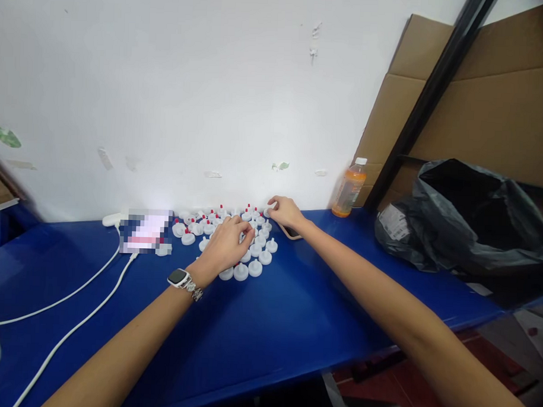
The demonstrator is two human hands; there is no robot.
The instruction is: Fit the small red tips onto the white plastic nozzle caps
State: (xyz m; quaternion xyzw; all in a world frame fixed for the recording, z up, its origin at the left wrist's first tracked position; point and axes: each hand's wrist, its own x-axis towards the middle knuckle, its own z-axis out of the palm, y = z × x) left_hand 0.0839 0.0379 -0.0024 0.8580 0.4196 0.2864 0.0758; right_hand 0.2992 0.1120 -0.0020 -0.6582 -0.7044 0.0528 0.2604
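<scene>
Several small white plastic caps [254,250], some with red tips, stand in a cluster on the blue table [271,322] near the wall. My left hand [225,244], with a wristwatch on its wrist, rests over the front of the cluster, fingers curled down onto the caps. My right hand [285,212] reaches to the far right edge of the cluster and pinches one white cap between its fingertips. What the left fingers hold is hidden.
A phone [144,231] with a white cable [79,292] lies left of the caps. An orange drink bottle [350,188] stands by the wall at right. A black plastic bag [467,219] sits at the right, with cardboard [497,104] behind.
</scene>
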